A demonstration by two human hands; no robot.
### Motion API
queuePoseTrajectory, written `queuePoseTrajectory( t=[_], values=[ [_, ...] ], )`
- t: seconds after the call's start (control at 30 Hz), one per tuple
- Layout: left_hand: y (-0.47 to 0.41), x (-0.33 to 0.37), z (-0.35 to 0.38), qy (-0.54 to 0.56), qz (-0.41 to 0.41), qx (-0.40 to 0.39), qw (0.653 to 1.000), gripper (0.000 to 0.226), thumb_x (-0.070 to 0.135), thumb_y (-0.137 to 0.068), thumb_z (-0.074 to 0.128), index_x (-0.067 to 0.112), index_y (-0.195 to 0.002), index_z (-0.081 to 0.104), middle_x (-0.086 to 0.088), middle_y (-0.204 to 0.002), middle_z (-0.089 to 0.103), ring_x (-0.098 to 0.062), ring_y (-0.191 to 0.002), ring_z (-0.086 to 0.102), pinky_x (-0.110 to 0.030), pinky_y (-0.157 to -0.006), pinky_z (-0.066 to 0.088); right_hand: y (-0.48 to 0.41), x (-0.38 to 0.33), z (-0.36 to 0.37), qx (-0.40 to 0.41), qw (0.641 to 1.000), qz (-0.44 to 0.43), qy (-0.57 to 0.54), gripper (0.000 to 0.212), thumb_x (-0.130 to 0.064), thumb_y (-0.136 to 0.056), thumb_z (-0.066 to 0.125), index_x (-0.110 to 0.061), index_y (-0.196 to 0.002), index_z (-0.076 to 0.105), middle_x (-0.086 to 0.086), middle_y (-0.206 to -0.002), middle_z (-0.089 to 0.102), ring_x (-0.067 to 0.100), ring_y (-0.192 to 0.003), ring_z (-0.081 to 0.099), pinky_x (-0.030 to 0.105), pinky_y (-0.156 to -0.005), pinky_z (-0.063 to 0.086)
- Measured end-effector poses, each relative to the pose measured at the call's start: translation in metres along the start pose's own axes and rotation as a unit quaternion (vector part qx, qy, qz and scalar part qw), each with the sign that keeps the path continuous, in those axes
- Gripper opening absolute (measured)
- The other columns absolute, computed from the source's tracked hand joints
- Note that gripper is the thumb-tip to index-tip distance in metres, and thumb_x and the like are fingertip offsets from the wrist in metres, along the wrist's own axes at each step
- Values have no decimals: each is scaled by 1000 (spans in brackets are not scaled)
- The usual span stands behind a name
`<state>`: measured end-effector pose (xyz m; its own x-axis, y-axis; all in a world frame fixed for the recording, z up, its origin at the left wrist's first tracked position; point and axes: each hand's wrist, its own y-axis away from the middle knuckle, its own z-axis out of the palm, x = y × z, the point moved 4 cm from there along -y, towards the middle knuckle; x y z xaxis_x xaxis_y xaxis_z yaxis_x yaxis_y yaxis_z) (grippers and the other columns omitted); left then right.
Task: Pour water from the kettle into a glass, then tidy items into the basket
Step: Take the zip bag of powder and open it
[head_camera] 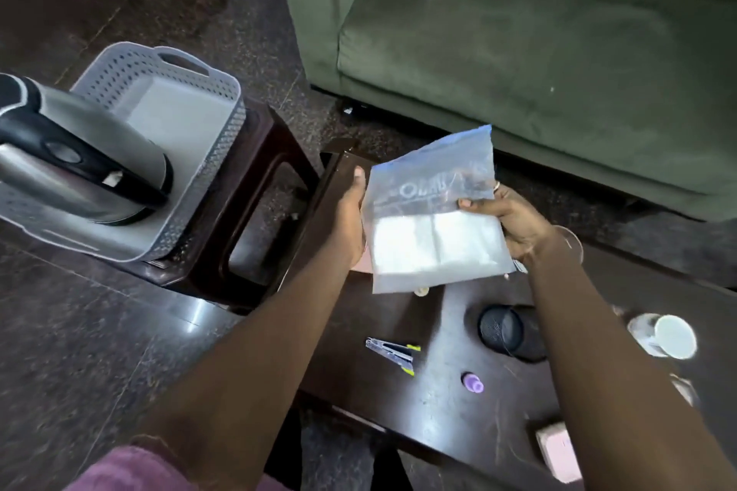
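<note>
I hold a clear zip bag (432, 219) with white folded contents above the far end of the dark table (438, 411). My left hand (351, 219) grips its left edge and my right hand (514, 219) grips its right edge. A steel kettle (79, 167) with a black handle lies inside the grey perforated basket (215, 120), which rests on a dark stool (247, 191) to the left. A glass (662, 335) stands at the table's right side, blurred.
On the table lie a stapler (393, 353), a purple cap (472, 383), a black round speaker (506, 331) and a pink block (558, 450). A green sofa (518, 52) stands behind the table. Dark tiled floor surrounds the stool.
</note>
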<state>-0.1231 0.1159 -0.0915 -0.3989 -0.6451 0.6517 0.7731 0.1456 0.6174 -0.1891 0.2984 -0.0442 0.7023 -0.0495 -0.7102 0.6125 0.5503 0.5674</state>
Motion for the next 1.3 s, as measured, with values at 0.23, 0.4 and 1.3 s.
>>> queuePoseTrajectory(
  t=[0.23, 0.4, 1.3],
  values=[
    [9, 5, 0, -71, 39, 41, 996, 24, 22, -94, 52, 13, -116, 57, -1, -94, 64, -14, -80, 60, -22, -69, 54, 18, 57, -34, 57, 996, 64, 16, 33, 19, -76, 53, 5, -103, 65, 12, -86, 76, 23, -78, 74, 34, -69, 61],
    [20, 9, 5, -154, 105, 43, 982, 10, 21, -92, 56, 19, -102, 59, 3, -84, 62, -11, -75, 57, -25, -64, 50, 24, 82, -43, 75, 988, 95, 97, 41, 12, -63, 67, 8, -104, 68, 19, -100, 73, 34, -97, 68, 46, -93, 51],
    [50, -1, -8, -214, 290, 136, 923, 41, -6, -81, 59, 34, -72, 59, 16, -67, 63, -15, -72, 54, -31, -73, 44, 15, 32, 81, 271, 749, -232, 558, 16, -14, -82, 66, -19, -95, 75, 2, -99, 74, 27, -94, 64, 36, -75, 53]
  ],
)
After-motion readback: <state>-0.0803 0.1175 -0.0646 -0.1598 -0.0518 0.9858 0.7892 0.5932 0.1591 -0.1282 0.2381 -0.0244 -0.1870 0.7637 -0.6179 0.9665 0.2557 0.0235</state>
